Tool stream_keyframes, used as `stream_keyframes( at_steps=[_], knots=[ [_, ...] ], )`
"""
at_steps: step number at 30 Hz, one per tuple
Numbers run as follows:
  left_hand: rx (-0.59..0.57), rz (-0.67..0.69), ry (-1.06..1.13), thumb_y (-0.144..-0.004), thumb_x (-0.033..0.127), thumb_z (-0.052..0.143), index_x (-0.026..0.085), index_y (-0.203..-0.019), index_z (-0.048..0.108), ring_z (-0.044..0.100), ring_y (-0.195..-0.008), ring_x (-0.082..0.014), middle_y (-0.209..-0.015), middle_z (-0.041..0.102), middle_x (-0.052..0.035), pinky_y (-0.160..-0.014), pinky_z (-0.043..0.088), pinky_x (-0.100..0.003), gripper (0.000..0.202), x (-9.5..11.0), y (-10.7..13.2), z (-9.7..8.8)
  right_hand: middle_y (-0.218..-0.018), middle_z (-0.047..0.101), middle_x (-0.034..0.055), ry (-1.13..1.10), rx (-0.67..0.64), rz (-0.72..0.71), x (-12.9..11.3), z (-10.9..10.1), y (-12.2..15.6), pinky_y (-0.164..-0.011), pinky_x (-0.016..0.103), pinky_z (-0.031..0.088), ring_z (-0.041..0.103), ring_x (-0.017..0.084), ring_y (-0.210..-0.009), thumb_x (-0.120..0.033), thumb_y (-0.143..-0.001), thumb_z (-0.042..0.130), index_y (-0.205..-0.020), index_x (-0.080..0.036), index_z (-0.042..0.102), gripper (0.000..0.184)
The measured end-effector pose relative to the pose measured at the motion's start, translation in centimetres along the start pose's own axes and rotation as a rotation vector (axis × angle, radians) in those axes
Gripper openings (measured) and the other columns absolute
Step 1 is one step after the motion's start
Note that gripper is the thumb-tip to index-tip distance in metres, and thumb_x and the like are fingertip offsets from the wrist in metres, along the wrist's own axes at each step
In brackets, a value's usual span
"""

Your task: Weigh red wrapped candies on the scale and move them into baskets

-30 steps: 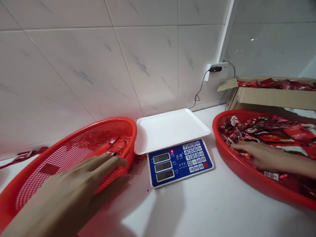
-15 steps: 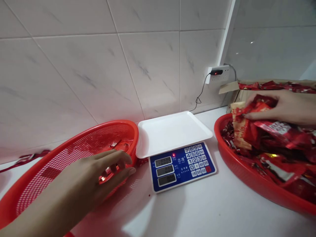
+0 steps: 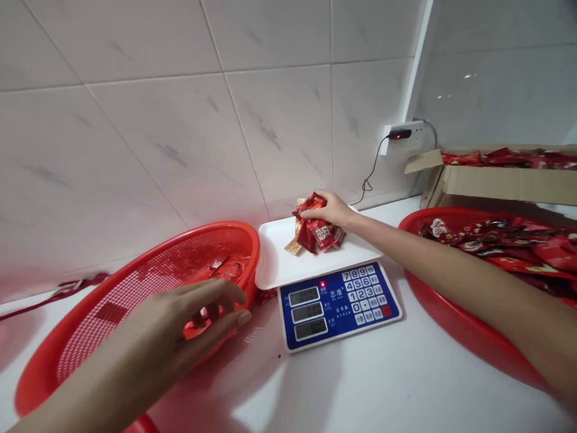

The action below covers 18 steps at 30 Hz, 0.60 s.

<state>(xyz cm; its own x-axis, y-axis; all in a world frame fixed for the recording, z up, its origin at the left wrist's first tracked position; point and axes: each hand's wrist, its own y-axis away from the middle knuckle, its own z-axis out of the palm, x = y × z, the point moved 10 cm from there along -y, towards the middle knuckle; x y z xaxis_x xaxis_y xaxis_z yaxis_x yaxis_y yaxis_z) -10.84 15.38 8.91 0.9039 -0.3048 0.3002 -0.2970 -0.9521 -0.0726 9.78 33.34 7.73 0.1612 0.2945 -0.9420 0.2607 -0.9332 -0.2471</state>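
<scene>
Right hand (image 3: 329, 210) on packets (image 3: 316, 233) atop scale (image 3: 339, 307); left hand (image 3: 189, 319) over basket (image 3: 211, 231)

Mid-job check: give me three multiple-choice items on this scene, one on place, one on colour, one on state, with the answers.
1. Where is the right hand? A) on the red packets on the white tray; B) on the keypad; C) in the right-hand basket.
2. What colour is the scale's keypad panel? A) green; B) blue; C) black.
3. What state is the cardboard box at back right in? A) taped shut; B) tipped over; C) open.

Answers: 1 A, its fingers rest on the pile; 2 B, blue surrounds the keys; 3 C, red packets show above its front side.
</scene>
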Motion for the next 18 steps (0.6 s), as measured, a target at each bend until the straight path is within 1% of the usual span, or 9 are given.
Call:
stream_keyframes(
  at_steps=[1, 3, 6, 9, 12, 14, 16, 18],
  knots=[
    [-0.006, -0.035, 0.002, -0.087, 0.060, 0.044, 0.034, -0.086, 0.070, 0.066, -0.066, -0.0173, -0.084, 0.074, 0.0040, -0.053, 0.046, -0.025, 0.036, 0.2, 0.1, -0.1, -0.086, 0.067, -0.0002, -0.044, 0.011, 0.028, 0.5, -0.1, 0.1, -0.083, 0.034, 0.056, 0.066, 0.018, -0.085, -0.022, -0.065, 0.078, -0.078, -0.022, 0.052, 0.029],
    [0.001, -0.101, 0.001, -0.086, 0.060, 0.043, 0.034, -0.085, 0.070, 0.066, -0.068, -0.0170, -0.084, 0.073, 0.0053, -0.057, 0.046, -0.025, 0.037, 0.7, 0.5, -0.6, -0.089, 0.067, 0.0001, -0.120, 0.073, 0.037, 0.5, -1.3, 0.4, -0.081, 0.034, 0.057, 0.067, 0.018, -0.087, -0.024, -0.066, 0.079, -0.081, -0.022, 0.053, 0.031],
    [0.018, -0.146, -0.022, -0.085, 0.062, 0.043, 0.035, -0.085, 0.069, 0.066, -0.070, -0.0169, -0.082, 0.073, 0.0074, -0.059, 0.045, -0.026, 0.038, 1.5, 0.8, -1.2, -0.092, 0.066, -0.0011, -0.164, 0.159, -0.038, -1.2, -3.5, 0.4, -0.079, 0.034, 0.058, 0.066, 0.018, -0.091, -0.024, -0.067, 0.079, -0.085, -0.023, 0.052, 0.033],
    [0.032, -0.134, -0.023, -0.084, 0.063, 0.045, 0.035, -0.084, 0.069, 0.066, -0.070, -0.0170, -0.080, 0.073, 0.0078, -0.059, 0.045, -0.026, 0.036, 1.4, 0.8, -1.2, -0.097, 0.064, -0.0012, -0.176, 0.203, -0.085, -2.9, -4.6, 0.5, -0.077, 0.033, 0.058, 0.065, 0.018, -0.094, -0.022, -0.071, 0.076, -0.086, -0.023, 0.050, 0.030],
    [0.038, -0.054, -0.007, -0.084, 0.059, 0.049, 0.036, -0.083, 0.069, 0.065, -0.063, -0.0158, -0.076, 0.073, 0.0087, -0.053, 0.043, -0.024, 0.030, 0.8, 0.7, -0.8, -0.096, 0.063, -0.0013, -0.211, 0.225, -0.060, -3.2, -4.5, 0.6, -0.076, 0.033, 0.058, 0.065, 0.017, -0.093, -0.018, -0.074, 0.075, -0.086, -0.023, 0.050, 0.028],
    [0.024, -0.006, -0.019, -0.085, 0.056, 0.052, 0.037, -0.086, 0.069, 0.065, -0.061, -0.0152, -0.077, 0.073, 0.0090, -0.050, 0.043, -0.022, 0.026, 0.3, 0.6, -0.5, -0.092, 0.063, -0.0020, -0.248, 0.202, -0.046, -2.8, -4.0, 0.7, -0.075, 0.033, 0.058, 0.066, 0.017, -0.090, -0.017, -0.073, 0.076, -0.085, -0.023, 0.050, 0.029],
    [0.011, 0.014, -0.027, -0.086, 0.055, 0.051, 0.038, -0.088, 0.069, 0.067, -0.062, -0.0153, -0.079, 0.074, 0.0088, -0.049, 0.043, -0.021, 0.025, 0.1, 0.6, -0.3, -0.088, 0.064, -0.0030, -0.269, 0.172, -0.051, -2.5, -3.4, 0.8, -0.073, 0.032, 0.058, 0.066, 0.016, -0.087, -0.017, -0.072, 0.077, -0.084, -0.023, 0.051, 0.028],
    [0.009, -0.004, -0.020, -0.086, 0.057, 0.050, 0.038, -0.088, 0.069, 0.067, -0.063, -0.0153, -0.080, 0.074, 0.0091, -0.049, 0.044, -0.021, 0.026, 0.1, 0.7, -0.3, -0.086, 0.065, -0.0029, -0.236, 0.137, -0.065, -2.5, -2.9, 1.0, -0.072, 0.029, 0.056, 0.066, 0.015, -0.084, -0.019, -0.074, 0.076, -0.085, -0.022, 0.056, 0.023]
  ],
)
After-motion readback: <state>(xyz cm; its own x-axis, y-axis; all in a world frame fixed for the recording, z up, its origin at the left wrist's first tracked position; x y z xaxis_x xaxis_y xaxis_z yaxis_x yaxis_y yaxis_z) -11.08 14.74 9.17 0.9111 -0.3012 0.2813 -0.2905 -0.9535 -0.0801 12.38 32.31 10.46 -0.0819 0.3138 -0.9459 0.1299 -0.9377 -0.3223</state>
